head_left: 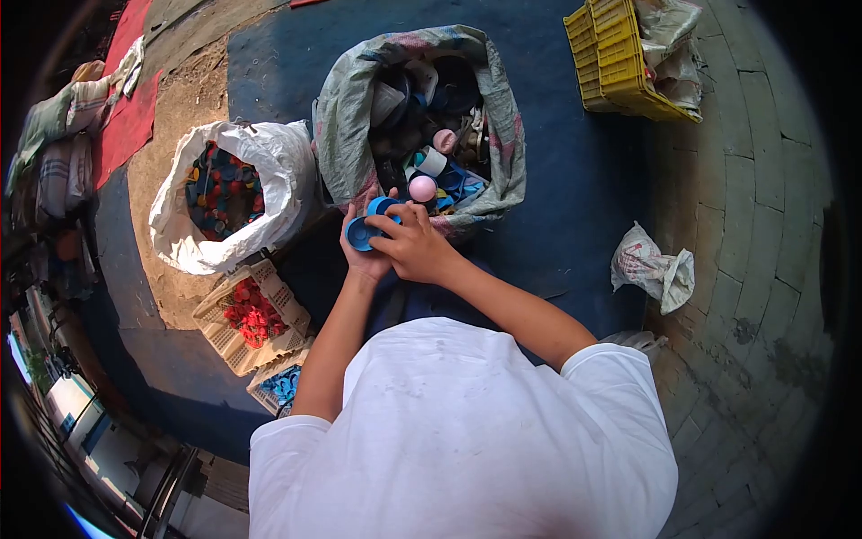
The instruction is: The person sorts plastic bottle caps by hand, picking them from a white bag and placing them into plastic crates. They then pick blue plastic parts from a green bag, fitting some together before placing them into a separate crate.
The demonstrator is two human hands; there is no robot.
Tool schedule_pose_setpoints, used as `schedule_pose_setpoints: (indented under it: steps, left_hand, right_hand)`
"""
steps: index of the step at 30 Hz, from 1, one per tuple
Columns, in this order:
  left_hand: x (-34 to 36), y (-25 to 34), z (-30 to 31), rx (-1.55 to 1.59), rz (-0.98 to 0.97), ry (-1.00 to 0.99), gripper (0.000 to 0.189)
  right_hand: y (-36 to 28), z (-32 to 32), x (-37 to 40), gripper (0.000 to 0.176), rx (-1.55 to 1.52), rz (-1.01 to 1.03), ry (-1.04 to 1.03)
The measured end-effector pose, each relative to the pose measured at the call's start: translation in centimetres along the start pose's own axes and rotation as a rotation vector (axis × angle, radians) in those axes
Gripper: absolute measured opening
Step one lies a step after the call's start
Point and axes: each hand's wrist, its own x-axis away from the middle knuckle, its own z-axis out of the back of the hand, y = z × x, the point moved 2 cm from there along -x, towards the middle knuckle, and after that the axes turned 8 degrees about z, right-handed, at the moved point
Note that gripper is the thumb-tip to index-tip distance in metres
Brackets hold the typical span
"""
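Two round blue parts of a plastic cap (361, 235) are held together close to the near rim of the big sack; whether they are joined is hidden by fingers. My left hand (366, 260) cups them from the left and below. From the right, my right hand (418, 244) closes its fingers over them. Just beyond, the grey-green woven sack (343, 135) stands with its mouth rolled back. Mixed plastic pieces fill it, among them a pink ball-shaped piece (422, 188) and a white and teal cylinder (432, 162).
On the left stands a white sack (292, 162) of coloured caps. Nearer are a cream crate (232, 355) with red pieces and another crate holding blue pieces (284, 384). A yellow crate (611, 54) is at upper right, a small tied bag (642, 260) below it.
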Motion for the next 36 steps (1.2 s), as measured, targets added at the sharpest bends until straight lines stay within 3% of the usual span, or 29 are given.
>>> schedule_pose_setpoints:
  steps: [4, 10, 12, 13, 14, 16, 18, 21, 25, 31, 36]
  left_hand:
    - [0.5, -0.2, -0.3, -0.013, 0.019, -0.013, 0.051]
    - [0.8, 0.5, 0.3, 0.000, 0.042, -0.015, 0.050]
    - [1.1, 1.0, 0.4, 0.025, 0.077, -0.086, 0.050]
    - [1.2, 0.9, 0.2, 0.041, 0.059, -0.048, 0.052]
    - [1.6, 1.2, 0.3, 0.056, 0.050, -0.048, 0.052]
    - [2.1, 1.5, 0.5, 0.089, 0.036, -0.049, 0.052]
    - [2.5, 1.8, 0.9, 0.094, 0.031, -0.061, 0.053]
    - [3.2, 2.0, 1.6, 0.071, 0.016, -0.042, 0.053]
    - [4.0, 2.3, 2.3, 0.080, -0.003, -0.007, 0.054]
    - [4.7, 2.1, 2.1, 0.050, -0.005, 0.014, 0.056]
    - [4.7, 2.3, 1.9, -0.013, 0.012, 0.031, 0.057]
  right_hand:
    - [-0.2, 0.1, 0.0, 0.031, -0.048, 0.077, -0.035]
    - [0.4, 2.3, -0.2, 0.039, -0.227, 0.024, 0.184]
    - [2.6, 2.5, -0.2, 0.033, -0.270, -0.131, 0.379]
    - [4.1, 2.0, 0.1, 0.026, -0.332, -0.304, 0.436]
    - [6.0, 1.1, 0.6, 0.020, -0.210, -0.417, 0.470]
    - [10.8, -2.9, 3.2, 0.020, -0.103, -0.572, 0.199]
    - [12.6, -5.6, 4.1, 0.022, 0.041, -0.496, 0.008]
    - [12.6, -8.1, 3.0, 0.024, 0.181, -0.290, -0.095]
    - [12.2, -10.7, 1.3, 0.015, 0.366, -0.258, -0.300]
    - [13.1, -12.7, 1.6, 0.015, 0.472, -0.134, -0.469]
    - [13.6, -12.9, 2.2, 0.015, 0.500, -0.117, -0.476]
